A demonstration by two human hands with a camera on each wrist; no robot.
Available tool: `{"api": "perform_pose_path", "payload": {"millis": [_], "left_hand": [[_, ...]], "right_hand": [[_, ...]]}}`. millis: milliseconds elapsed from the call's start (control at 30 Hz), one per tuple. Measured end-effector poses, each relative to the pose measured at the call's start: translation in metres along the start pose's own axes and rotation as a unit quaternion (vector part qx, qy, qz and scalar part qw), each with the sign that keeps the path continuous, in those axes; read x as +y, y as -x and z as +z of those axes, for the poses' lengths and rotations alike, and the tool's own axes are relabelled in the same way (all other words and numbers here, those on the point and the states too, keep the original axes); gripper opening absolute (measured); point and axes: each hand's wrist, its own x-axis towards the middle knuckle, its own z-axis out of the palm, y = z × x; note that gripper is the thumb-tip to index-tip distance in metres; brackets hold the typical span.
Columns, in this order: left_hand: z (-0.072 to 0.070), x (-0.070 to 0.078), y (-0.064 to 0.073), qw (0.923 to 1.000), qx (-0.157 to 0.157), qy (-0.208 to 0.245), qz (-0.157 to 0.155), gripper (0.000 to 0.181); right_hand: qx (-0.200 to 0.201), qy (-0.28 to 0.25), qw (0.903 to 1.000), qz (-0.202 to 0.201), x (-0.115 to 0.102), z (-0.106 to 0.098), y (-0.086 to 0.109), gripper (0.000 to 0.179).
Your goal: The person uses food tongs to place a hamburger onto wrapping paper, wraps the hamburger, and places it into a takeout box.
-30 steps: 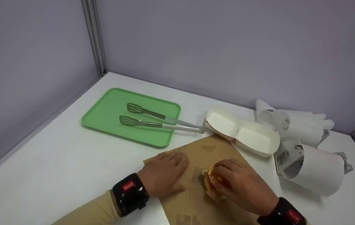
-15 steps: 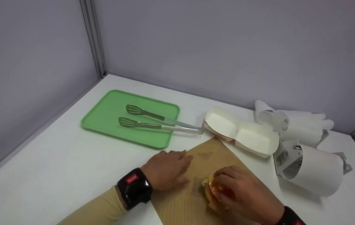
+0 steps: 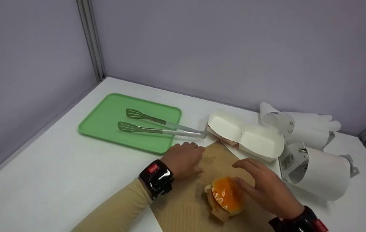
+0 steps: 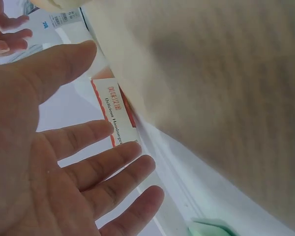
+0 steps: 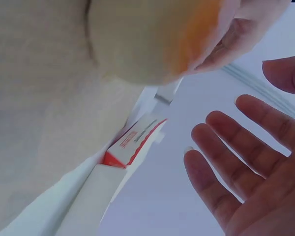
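Note:
A burger (image 3: 226, 196) with a glossy orange bun lies on a brown paper sheet (image 3: 216, 161) near the table's front. My right hand (image 3: 263, 185) hovers just right of it, fingers spread and straight, its thumb against the bun's side. In the right wrist view the burger (image 5: 152, 39) fills the top, with the spread fingers (image 5: 236, 142) below it. My left hand (image 3: 184, 158) lies palm down on the sheet's far left edge, fingers straight. The left wrist view shows its fingers (image 4: 93, 167) spread over the paper (image 4: 221, 88).
An open white burger box (image 3: 244, 135) sits just beyond the paper. A green tray (image 3: 105, 116) with metal tongs (image 3: 157, 125) lies at the back left. White paper rolls on holders (image 3: 321, 169) crowd the right side. Grey walls enclose the table's far and left edges.
My right hand has let go of the burger and opened, moving off to its right. My left hand has slid forward along the paper's left edge.

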Motion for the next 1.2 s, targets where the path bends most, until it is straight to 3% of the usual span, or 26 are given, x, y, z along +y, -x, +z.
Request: {"api": "perform_pose_path", "payload": {"millis": [167,567,733,933,1067,1200], "left_hand": [[0.002,-0.004,-0.001,0.9998,0.010,-0.019,-0.002,0.059],[0.001,-0.007,0.003,0.9976,0.036,0.017,-0.057,0.057],[-0.003,-0.009,0.010,0.9962,0.035,0.038,-0.069,0.052],[-0.006,-0.012,0.016,0.9955,0.024,0.058,-0.070,0.044],[-0.007,-0.014,0.020,0.9945,0.021,0.084,-0.059,0.045],[-0.008,-0.017,0.024,0.9893,0.017,0.138,-0.046,0.045]], "right_hand": [[-0.017,-0.003,0.9997,0.019,0.009,-0.003,0.001,0.027],[-0.099,-0.005,0.9897,0.103,0.018,-0.001,0.009,0.019],[-0.131,0.001,0.9871,0.092,0.017,0.003,0.011,0.017],[-0.129,0.021,0.9902,0.048,0.012,0.006,0.011,0.022],[-0.132,0.026,0.9896,0.051,0.009,0.007,0.010,0.025],[-0.139,0.017,0.9883,0.061,0.008,0.008,0.009,0.029]]}}
